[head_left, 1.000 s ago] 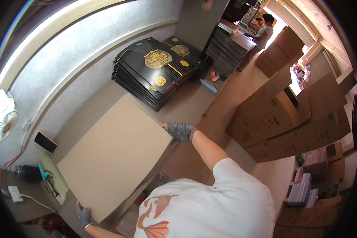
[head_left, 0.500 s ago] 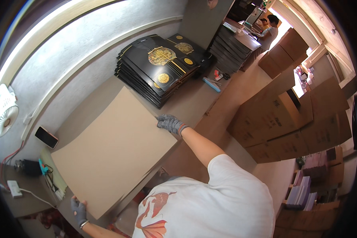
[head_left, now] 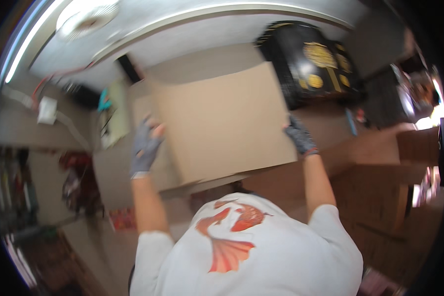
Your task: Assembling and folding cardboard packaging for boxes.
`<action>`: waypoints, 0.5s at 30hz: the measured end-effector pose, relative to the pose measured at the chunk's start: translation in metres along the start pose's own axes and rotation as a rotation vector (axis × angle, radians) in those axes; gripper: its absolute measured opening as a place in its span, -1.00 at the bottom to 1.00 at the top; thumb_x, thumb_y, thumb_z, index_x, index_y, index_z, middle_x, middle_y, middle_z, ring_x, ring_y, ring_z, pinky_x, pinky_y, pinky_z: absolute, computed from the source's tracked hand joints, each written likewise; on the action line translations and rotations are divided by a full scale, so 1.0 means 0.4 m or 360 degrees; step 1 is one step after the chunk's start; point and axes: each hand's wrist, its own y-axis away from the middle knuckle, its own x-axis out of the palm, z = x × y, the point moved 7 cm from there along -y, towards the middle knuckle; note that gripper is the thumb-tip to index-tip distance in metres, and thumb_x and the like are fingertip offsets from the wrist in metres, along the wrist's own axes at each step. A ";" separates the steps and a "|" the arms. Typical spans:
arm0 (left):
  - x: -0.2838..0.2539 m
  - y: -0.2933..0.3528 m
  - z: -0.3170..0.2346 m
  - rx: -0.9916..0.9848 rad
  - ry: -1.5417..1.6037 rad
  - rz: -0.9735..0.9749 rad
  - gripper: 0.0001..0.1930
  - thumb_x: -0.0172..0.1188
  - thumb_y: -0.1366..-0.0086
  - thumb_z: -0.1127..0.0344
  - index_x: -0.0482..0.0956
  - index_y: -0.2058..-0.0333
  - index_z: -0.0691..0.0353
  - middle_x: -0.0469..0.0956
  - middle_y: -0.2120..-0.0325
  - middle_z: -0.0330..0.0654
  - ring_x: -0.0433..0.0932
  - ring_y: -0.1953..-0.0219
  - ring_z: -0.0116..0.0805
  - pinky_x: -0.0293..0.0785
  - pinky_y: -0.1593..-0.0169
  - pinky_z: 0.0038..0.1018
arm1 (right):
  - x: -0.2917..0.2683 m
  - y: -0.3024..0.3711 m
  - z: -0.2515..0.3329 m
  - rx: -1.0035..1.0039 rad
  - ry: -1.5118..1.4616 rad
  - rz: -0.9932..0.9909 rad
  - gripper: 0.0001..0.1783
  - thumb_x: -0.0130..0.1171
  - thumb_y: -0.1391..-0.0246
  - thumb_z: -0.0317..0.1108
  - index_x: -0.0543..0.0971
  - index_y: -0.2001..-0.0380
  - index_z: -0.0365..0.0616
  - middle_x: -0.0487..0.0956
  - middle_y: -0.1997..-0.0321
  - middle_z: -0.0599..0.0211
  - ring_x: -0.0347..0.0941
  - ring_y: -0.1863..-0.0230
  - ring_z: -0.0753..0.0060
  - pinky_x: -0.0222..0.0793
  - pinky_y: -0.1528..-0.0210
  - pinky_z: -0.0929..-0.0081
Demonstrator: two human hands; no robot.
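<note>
Tan board, one large sheet [head_left: 227, 123]: located between the two grips, lying over the table [head_left: 202, 64]; far edge bowed, though the lens may exaggerate the curve.

Right grip [head_left: 300, 135], gloved in grey: closed on the sheet's right edge, thumb at the margin.

Left grip [head_left: 146, 146], gloved in grey: fingers part-curled at the sheet's left side, thumb toward it; blur hides whether it pinches or merely rests, so cannot tell.

Black stack with gold ornament [head_left: 301, 64]: beyond the right grip, just beside the sheet's far right corner.

Blue tool [head_left: 351, 122]: right of the right grip, apart.

Dark phone-like slab [head_left: 129, 68]: beyond the left grip, near the sheet's far left corner.

Pale green strips [head_left: 116, 106]: left of the left grip, near.

White power block [head_left: 47, 110]: farther left of the left grip.

Risks, as judged: uneven hold between the grips could let the sheet twist or slip; a push inward from both sides could deepen the bow and crease it; a shove away from the right grip could drive the far corner into the stack and disturb it.
</note>
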 end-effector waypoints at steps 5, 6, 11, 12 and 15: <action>0.168 -0.041 -0.007 0.0211 -0.0087 -0.0139 -0.38 0.31 -0.13 -0.09 0.41 -0.03 0.21 0.36 -0.13 0.11 0.30 -0.21 0.16 0.21 -0.23 -0.11 | 0.004 -0.025 0.013 -0.0297 -0.0261 0.0180 -0.30 0.07 -0.11 -0.52 0.24 -0.36 -0.16 0.34 -0.34 0.25 0.19 -0.37 0.38 0.04 -0.38 0.45; 0.190 -0.034 -0.008 0.0185 -0.0154 -0.0176 -0.27 0.31 -0.10 -0.17 0.38 -0.12 0.18 0.31 -0.17 0.12 0.24 -0.26 0.20 0.16 -0.26 -0.06 | 0.008 -0.026 0.021 -0.0205 -0.0336 0.0207 -0.31 0.07 -0.11 -0.53 0.25 -0.36 -0.16 0.35 -0.33 0.27 0.19 -0.36 0.40 0.04 -0.38 0.46; 0.327 0.005 0.022 0.0137 -0.0781 0.0083 -0.18 0.18 -0.15 -0.31 0.32 -0.29 0.05 0.12 -0.35 0.10 -0.02 -0.40 0.20 -0.03 -0.32 0.13 | 0.021 -0.020 0.051 -0.0004 -0.0373 0.0175 -0.33 0.05 -0.11 -0.56 0.28 -0.34 -0.16 0.37 -0.32 0.28 0.23 -0.34 0.42 0.07 -0.36 0.48; 0.358 0.016 0.029 0.0234 -0.1036 0.0127 -0.16 0.12 -0.16 -0.37 0.33 -0.29 0.01 0.09 -0.38 0.07 -0.06 -0.42 0.17 -0.08 -0.31 0.20 | 0.018 -0.025 0.047 -0.0075 -0.0353 0.0142 -0.33 0.05 -0.10 -0.57 0.29 -0.33 -0.16 0.39 -0.30 0.28 0.26 -0.31 0.42 0.10 -0.34 0.49; 0.394 0.020 0.055 0.0190 -0.1205 0.0335 -0.13 -0.04 -0.17 -0.48 0.32 -0.31 -0.02 0.07 -0.40 0.01 -0.09 -0.45 0.09 -0.21 -0.32 0.23 | 0.010 -0.026 0.055 -0.0051 -0.0300 0.0101 -0.33 0.06 -0.09 -0.59 0.31 -0.32 -0.16 0.41 -0.29 0.26 0.30 -0.28 0.41 0.15 -0.32 0.50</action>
